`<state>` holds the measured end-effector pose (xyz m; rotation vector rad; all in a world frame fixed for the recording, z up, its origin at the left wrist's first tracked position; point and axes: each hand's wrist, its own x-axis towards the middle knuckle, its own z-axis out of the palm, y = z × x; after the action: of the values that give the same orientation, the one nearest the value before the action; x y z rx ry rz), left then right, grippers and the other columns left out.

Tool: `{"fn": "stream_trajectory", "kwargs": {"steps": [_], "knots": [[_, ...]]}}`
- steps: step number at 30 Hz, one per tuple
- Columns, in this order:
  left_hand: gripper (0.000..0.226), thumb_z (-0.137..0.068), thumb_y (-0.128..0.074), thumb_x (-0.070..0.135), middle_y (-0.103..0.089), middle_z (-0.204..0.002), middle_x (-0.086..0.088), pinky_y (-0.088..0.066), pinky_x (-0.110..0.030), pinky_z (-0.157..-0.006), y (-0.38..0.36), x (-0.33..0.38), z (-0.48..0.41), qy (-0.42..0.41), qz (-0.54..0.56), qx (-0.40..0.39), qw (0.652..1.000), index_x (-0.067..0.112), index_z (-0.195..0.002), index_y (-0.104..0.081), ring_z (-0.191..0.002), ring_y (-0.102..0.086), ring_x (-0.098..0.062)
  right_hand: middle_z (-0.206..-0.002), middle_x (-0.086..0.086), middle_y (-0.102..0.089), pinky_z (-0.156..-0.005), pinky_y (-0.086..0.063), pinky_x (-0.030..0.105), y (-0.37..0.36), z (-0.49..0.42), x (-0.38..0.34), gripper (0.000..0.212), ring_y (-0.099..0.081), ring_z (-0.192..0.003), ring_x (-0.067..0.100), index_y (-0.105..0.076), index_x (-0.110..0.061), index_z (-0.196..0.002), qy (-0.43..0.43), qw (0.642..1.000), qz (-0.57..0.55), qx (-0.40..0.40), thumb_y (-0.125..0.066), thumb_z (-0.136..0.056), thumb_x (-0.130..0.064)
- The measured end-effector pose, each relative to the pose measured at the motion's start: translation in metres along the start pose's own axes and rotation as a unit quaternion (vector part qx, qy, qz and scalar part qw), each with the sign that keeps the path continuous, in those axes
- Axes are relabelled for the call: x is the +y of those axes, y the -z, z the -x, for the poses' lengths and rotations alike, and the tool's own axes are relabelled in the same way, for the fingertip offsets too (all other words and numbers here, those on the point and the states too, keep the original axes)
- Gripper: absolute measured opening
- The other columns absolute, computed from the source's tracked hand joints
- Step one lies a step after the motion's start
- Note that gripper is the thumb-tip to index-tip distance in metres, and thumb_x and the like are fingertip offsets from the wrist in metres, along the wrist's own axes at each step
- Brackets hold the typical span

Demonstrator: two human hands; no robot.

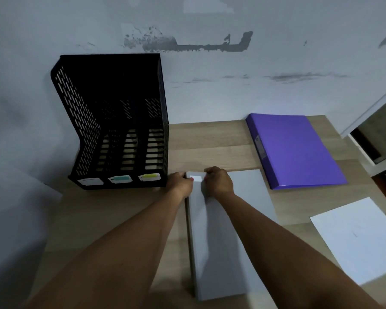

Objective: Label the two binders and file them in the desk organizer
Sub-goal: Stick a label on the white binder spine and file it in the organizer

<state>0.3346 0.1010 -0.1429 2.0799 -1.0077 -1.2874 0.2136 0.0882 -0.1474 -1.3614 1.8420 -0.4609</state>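
A grey binder (230, 237) lies flat on the wooden desk in front of me, spine to the left. A small white label (196, 178) sits on its far left corner. My left hand (181, 183) rests at that corner, fingertips touching the label's left edge. My right hand (220, 181) presses fingertips on the label's right edge. A purple binder (296, 150) lies flat at the back right, a small label on its spine. The black mesh desk organizer (114, 121) stands at the back left against the wall, with three slots that look empty.
A white sheet of paper (357, 237) lies at the right front of the desk (210, 146). The organizer's front lip carries three tags: white, teal and yellow. A stained wall runs behind the desk. A window frame (374, 139) stands at the right.
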Motion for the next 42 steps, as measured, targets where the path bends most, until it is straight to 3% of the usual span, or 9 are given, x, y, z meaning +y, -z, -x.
{"fn": "stream_trajectory", "kwargs": {"steps": [6, 9, 15, 19, 23, 27, 32, 37, 42], "knots": [[0.037, -0.098, -0.053, 0.027, -0.065, -0.131, -0.011, -0.047, -0.031, -0.096, 0.0, -0.002, 0.014, -0.011, 0.006, 0.012, 1.0, 0.013, -0.131, -0.062, -0.118, -0.061, -0.031, -0.126, 0.012, -0.063, -0.105, -0.045, 0.035, 0.013, 0.012, 0.006, 0.032, -0.059, -0.118, 0.029, -0.06, -0.012, -0.124, 0.001, 0.997, -0.082, -0.006, -0.047, -0.095, -0.008], [0.043, -0.099, -0.049, 0.037, -0.063, -0.132, -0.013, -0.045, -0.03, -0.094, 0.004, -0.003, 0.025, 0.002, 0.001, 0.014, 1.0, 0.013, -0.132, -0.061, -0.119, -0.059, -0.033, -0.119, 0.01, -0.066, -0.103, -0.047, 0.033, 0.027, 0.022, 0.021, 0.031, -0.061, -0.112, 0.027, -0.067, -0.014, -0.115, -0.02, 0.99, -0.128, 0.048, -0.046, -0.093, -0.006], [0.061, -0.087, -0.058, 0.055, -0.068, -0.117, -0.018, -0.055, -0.046, -0.094, 0.008, -0.018, 0.036, 0.057, 0.007, 0.0, 0.998, 0.004, -0.12, -0.067, -0.106, -0.064, -0.036, -0.126, 0.018, -0.055, -0.1, -0.042, 0.043, 0.063, 0.042, 0.075, 0.034, -0.05, -0.12, 0.037, -0.063, -0.016, -0.122, -0.074, 0.981, 0.104, 0.145, -0.042, -0.097, -0.025], [0.062, -0.084, -0.068, 0.048, -0.067, -0.115, -0.02, -0.055, -0.04, -0.09, 0.002, -0.026, 0.062, 0.096, 0.043, -0.016, 0.994, -0.003, -0.119, -0.063, -0.099, -0.063, -0.035, -0.127, 0.021, -0.051, -0.098, -0.043, 0.044, 0.084, 0.056, 0.106, 0.037, -0.048, -0.119, 0.037, -0.054, -0.001, -0.126, -0.114, 0.964, 0.186, 0.153, -0.04, -0.097, -0.019], [0.055, -0.082, -0.075, 0.036, -0.065, -0.109, -0.018, -0.051, -0.037, -0.078, -0.006, -0.029, 0.085, 0.125, 0.076, -0.034, 0.989, -0.004, -0.117, -0.06, -0.087, -0.06, -0.031, -0.128, 0.019, -0.052, -0.1, -0.041, 0.042, 0.097, 0.064, 0.122, 0.043, -0.049, -0.121, 0.036, -0.052, -0.001, -0.127, -0.176, 0.97, 0.127, 0.11, -0.045, -0.095, -0.028], [0.047, -0.081, -0.078, 0.016, -0.066, -0.109, -0.023, -0.05, -0.039, -0.079, -0.003, -0.029, 0.101, 0.14, 0.122, -0.054, 0.981, -0.01, -0.116, -0.062, -0.075, -0.061, -0.028, -0.122, 0.025, -0.061, -0.097, -0.048, 0.043, 0.109, 0.068, 0.127, 0.043, -0.058, -0.113, 0.041, -0.057, 0.003, -0.12, -0.195, 0.979, -0.001, 0.062, -0.058, -0.09, -0.027], [0.046, -0.079, -0.078, 0.01, -0.065, -0.122, -0.02, -0.052, -0.043, -0.092, 0.009, -0.036, 0.108, 0.168, 0.11, -0.064, 0.977, -0.009, -0.118, -0.063, -0.099, -0.061, -0.033, -0.122, 0.026, -0.06, -0.096, -0.051, 0.045, 0.119, 0.073, 0.136, 0.052, -0.059, -0.112, 0.042, -0.056, 0.01, -0.121, -0.227, 0.966, -0.118, 0.024, -0.071, -0.079, -0.017], [0.044, -0.076, -0.079, 0.006, -0.069, -0.121, -0.019, -0.051, -0.046, -0.101, 0.014, -0.039, 0.128, 0.134, 0.134, -0.05, 0.981, -0.007, -0.116, -0.066, -0.111, -0.065, -0.035, -0.126, 0.024, -0.061, -0.079, -0.048, 0.033, 0.13, 0.081, 0.125, 0.037, -0.063, -0.104, 0.035, -0.058, 0.005, -0.124, -0.19, 0.965, -0.18, -0.014, -0.055, -0.088, -0.002], [0.042, -0.081, -0.076, 0.013, -0.072, -0.114, -0.013, -0.057, -0.036, -0.071, 0.027, -0.021, 0.171, 0.071, 0.171, -0.05, 0.981, 0.006, -0.121, -0.063, -0.092, -0.069, -0.028, -0.125, 0.02, -0.063, -0.086, -0.045, 0.029, 0.141, 0.084, 0.098, 0.036, -0.06, -0.113, 0.034, -0.06, 0.003, -0.124, -0.093, 0.974, -0.205, 0.032, -0.058, -0.088, -0.001]]}}
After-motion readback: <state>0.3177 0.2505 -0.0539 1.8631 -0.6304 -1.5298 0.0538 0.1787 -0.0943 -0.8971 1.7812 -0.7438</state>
